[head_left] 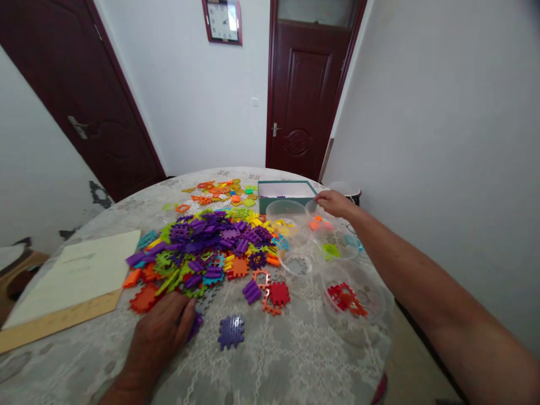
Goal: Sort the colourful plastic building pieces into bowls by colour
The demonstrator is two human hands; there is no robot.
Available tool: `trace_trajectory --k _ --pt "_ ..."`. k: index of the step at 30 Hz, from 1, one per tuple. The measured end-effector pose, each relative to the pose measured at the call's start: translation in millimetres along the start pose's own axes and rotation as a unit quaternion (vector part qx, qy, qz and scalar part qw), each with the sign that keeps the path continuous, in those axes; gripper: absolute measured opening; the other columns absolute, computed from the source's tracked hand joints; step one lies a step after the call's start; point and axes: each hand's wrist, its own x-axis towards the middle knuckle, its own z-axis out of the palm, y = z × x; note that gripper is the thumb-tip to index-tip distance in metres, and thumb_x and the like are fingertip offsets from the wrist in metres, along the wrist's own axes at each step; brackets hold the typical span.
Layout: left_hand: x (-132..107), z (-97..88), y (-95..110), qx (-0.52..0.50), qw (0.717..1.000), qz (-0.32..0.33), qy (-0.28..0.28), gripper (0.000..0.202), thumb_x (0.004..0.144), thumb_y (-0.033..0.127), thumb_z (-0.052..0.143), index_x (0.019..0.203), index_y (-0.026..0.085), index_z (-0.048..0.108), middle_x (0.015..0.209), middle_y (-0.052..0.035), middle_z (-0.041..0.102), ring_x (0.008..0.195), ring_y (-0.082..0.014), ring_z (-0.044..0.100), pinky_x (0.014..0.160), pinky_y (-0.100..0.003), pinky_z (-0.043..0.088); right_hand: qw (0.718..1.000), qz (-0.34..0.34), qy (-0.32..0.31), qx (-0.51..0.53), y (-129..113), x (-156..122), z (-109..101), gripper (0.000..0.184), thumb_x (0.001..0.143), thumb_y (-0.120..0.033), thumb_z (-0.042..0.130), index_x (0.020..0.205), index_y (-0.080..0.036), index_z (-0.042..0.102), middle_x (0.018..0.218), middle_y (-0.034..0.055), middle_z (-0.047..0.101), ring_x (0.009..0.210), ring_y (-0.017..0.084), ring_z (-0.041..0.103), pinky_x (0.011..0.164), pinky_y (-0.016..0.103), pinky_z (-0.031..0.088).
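A big heap of coloured plastic interlocking pieces (211,242), mostly purple, green and orange, lies in the middle of a round table with a lace cloth (270,360). My left hand (162,329) rests palm down at the heap's near edge, its fingers curled over a purple piece (195,325). My right hand (333,202) is stretched far out over a clear bowl holding orange pieces (319,220), fingers pinched together; what they hold is hidden. Another purple piece (231,332) lies loose in front of the heap.
Several clear bowls stand at the right: one with red pieces (352,298), one with a grey piece (297,256), one with yellow ones (287,216). A teal box (287,194) sits behind them. A cream board (71,275) lies at left.
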Motion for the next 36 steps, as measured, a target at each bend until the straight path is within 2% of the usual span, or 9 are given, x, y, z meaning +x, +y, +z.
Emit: trace_trajectory --k 4,9,12,15,20,24,28,33,36 --pt "3.9 -4.0 12.7 0.030 0.999 -0.028 -0.015 0.019 0.103 0.030 0.051 0.090 0.022 0.063 0.081 -0.0039 0.064 0.080 -0.0206 0.063 0.075 -0.034 0.051 0.991 -0.115 0.047 0.043 -43.8 -42.3 -7.7 0.033 0.098 -0.020 0.050 0.116 -0.015 0.077 0.111 0.0099 0.078 0.098 0.021 0.071 0.091 0.032 0.054" --pt "4.9 -4.3 17.5 0.022 0.998 -0.053 0.000 0.015 0.101 0.022 0.052 0.104 0.019 0.066 0.096 -0.0090 0.068 0.096 -0.0249 0.064 0.090 -0.040 0.054 0.962 -0.263 0.014 0.066 -129.8 -138.0 -11.8 0.030 0.102 -0.025 0.049 0.116 -0.022 0.076 0.113 0.0072 0.078 0.102 0.022 0.072 0.093 0.035 0.054" --pt "3.4 -2.6 15.1 0.011 0.999 -0.050 0.009 0.015 0.099 0.019 0.054 0.107 0.018 0.066 0.098 -0.0101 0.069 0.098 -0.0264 0.064 0.093 -0.042 0.054 0.950 -0.296 -0.044 0.087 -175.2 -177.1 12.3 0.029 0.104 -0.024 0.048 0.115 -0.023 0.074 0.114 0.0067 0.078 0.102 0.020 0.072 0.092 0.033 0.054" --pt "2.0 -0.4 12.3 -0.003 0.999 -0.047 0.011 0.017 0.097 0.016 0.054 0.107 0.018 0.067 0.099 -0.0111 0.069 0.099 -0.0269 0.063 0.092 -0.044 0.054 0.961 -0.262 -0.066 0.061 -200.8 -184.3 58.9 0.027 0.102 -0.020 0.050 0.116 -0.020 0.073 0.115 0.0096 0.076 0.104 0.021 0.070 0.094 0.033 0.053" --pt "0.8 0.3 12.3 -0.014 0.998 -0.055 -0.003 0.017 0.096 0.015 0.055 0.107 0.017 0.069 0.099 -0.0116 0.069 0.099 -0.0270 0.063 0.092 -0.044 0.054 0.986 -0.164 -0.014 -0.014 -212.9 -173.7 136.8 0.034 0.100 -0.023 0.058 0.132 -0.013 0.065 0.130 0.0172 0.068 0.123 0.028 0.062 0.106 0.038 0.047" --pt "1.7 -2.1 17.1 -0.020 0.998 -0.059 -0.018 0.023 0.096 0.016 0.056 0.115 0.016 0.069 0.105 -0.0124 0.071 0.105 -0.0277 0.064 0.097 -0.046 0.053 0.984 -0.172 0.045 -0.031 -213.4 -176.9 175.1 0.037 0.100 -0.022 0.057 0.136 -0.013 0.062 0.136 0.0179 0.063 0.126 0.030 0.056 0.110 0.041 0.044" --pt "3.0 -4.6 21.8 -0.025 0.998 -0.047 -0.030 0.027 0.095 0.016 0.058 0.119 0.017 0.070 0.109 -0.0115 0.072 0.109 -0.0271 0.064 0.101 -0.046 0.053 0.977 -0.206 0.046 -0.037 -211.7 -181.6 191.8 0.034 0.100 -0.020 0.057 0.133 -0.016 0.063 0.132 0.0163 0.062 0.123 0.029 0.055 0.108 0.040 0.045" --pt "5.4 -11.8 26.3 -0.013 0.999 -0.031 -0.028 0.024 0.097 0.018 0.057 0.116 0.019 0.071 0.112 -0.0109 0.073 0.109 -0.0264 0.065 0.102 -0.046 0.053 0.975 -0.214 0.045 -0.029 -209.5 -182.2 192.7 0.018 0.099 -0.022 0.061 0.115 -0.016 0.066 0.117 0.0143 0.064 0.113 0.028 0.057 0.103 0.040 0.047" --pt "10.3 -16.2 32.5 0.019 0.998 -0.034 -0.040 0.027 0.098 0.018 0.056 0.121 0.019 0.070 0.123 -0.0123 0.071 0.117 -0.0277 0.062 0.106 -0.046 0.051 0.972 -0.226 0.056 -0.015 -207.6 -182.4 193.6 0.018 0.099 -0.023 0.061 0.116 -0.018 0.066 0.118 0.0138 0.064 0.114 0.028 0.057 0.104 0.040 0.047"
